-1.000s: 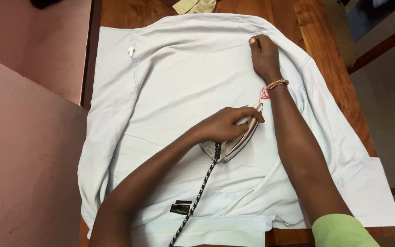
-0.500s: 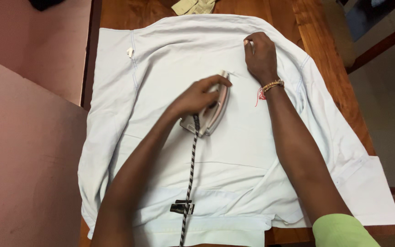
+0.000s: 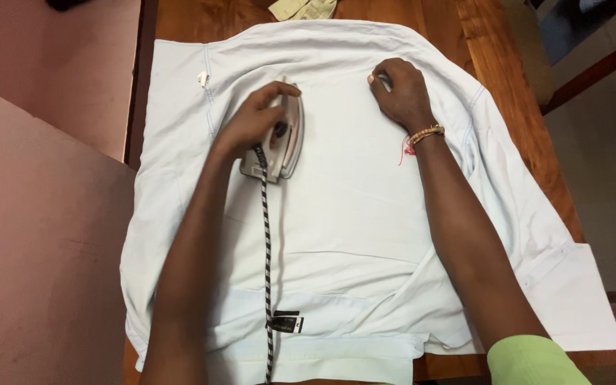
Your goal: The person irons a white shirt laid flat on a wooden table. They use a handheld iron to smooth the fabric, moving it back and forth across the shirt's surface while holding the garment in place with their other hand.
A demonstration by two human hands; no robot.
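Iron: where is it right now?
Head view: the iron sits on the pale blue shirt, upper-left of centre, gripped by the left hand; the right hand presses the fabric beside it.

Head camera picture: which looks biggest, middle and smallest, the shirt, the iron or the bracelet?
1. Shirt: biggest by far, it covers most of the table.
2. Iron: middle, under the left hand.
3. Bracelet: smallest, a thin band on the right hand's wrist.

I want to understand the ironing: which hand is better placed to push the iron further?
Left: the left hand already grips the iron; the right hand lies flat on the shirt.
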